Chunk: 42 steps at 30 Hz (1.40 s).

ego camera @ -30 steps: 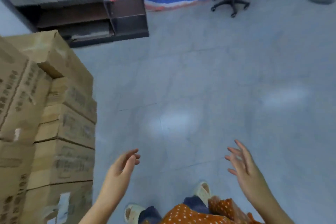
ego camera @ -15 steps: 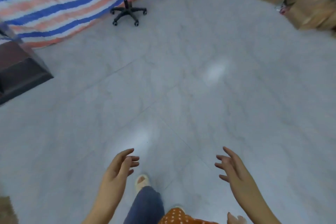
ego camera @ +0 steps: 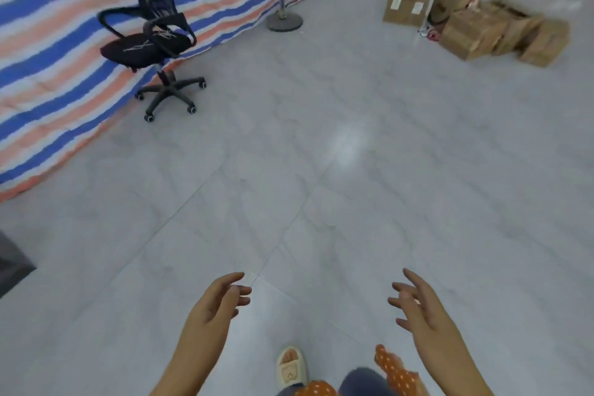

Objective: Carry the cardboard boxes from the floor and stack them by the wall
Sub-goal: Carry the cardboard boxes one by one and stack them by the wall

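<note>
Grey tile floor (ego camera: 353, 202) w/ glare, black office chair (ego camera: 154, 42), striped tarp (ego camera: 48, 58)

The cardboard boxes (ego camera: 479, 19) lie in a loose heap on the floor (ego camera: 321, 177) at the far right. A pole stand (ego camera: 284, 20) rises to their left, just before the striped sheet (ego camera: 58, 42) along the far left. An office chair (ego camera: 154, 38) stands before that sheet. Nearest, 2 hands hang over the floor: left hand (ego camera: 215, 305), right hand (ego camera: 418, 305), well apart from the boxes.

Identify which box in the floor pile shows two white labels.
The leftmost box, nearest the fan stand. Its face carries two pale labels; the other boxes show none.
</note>
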Available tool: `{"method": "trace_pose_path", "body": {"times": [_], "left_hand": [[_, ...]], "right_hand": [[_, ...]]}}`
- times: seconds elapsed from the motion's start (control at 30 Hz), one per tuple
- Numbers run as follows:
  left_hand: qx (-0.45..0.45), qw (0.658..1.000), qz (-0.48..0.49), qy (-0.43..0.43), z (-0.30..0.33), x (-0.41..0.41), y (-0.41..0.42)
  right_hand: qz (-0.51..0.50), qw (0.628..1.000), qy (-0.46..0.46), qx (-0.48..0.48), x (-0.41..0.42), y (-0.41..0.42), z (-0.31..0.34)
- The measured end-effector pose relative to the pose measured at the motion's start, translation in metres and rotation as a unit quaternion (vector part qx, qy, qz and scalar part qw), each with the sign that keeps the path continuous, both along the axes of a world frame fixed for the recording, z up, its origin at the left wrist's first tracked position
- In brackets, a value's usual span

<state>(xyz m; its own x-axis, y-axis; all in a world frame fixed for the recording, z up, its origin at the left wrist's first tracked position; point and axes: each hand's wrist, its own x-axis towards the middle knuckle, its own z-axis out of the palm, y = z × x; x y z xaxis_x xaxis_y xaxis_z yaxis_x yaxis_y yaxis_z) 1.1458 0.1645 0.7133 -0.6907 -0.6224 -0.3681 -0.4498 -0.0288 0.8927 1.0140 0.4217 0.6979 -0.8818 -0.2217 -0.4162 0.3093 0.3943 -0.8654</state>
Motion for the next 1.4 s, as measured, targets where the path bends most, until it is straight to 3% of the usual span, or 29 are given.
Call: {"method": "trace_pose_path", "body": {"times": [0.37,0.77,1.07,1.4], "left_hand": [[-0.007,0.989,-0.146,-0.020,-0.008,-0.190,-0.046],[-0.007,0.992,-0.128,0.020,-0.004,-0.447,-0.040],[0.009,0.987,-0.160,-0.021,-0.028,-0.608,-0.044],[-0.015,0.967,-0.253,0.035,-0.005,-0.892,-0.083]], "right_hand": [[-0.120,0.992,-0.006,0.048,-0.122,-0.033,-0.005],[-0.122,0.991,0.060,0.004,-0.395,-0.015,0.009],[-0.196,0.981,0.014,0.003,-0.524,-0.013,-0.021],[-0.294,0.954,0.053,-0.033,-0.763,-0.042,-0.008]]}}
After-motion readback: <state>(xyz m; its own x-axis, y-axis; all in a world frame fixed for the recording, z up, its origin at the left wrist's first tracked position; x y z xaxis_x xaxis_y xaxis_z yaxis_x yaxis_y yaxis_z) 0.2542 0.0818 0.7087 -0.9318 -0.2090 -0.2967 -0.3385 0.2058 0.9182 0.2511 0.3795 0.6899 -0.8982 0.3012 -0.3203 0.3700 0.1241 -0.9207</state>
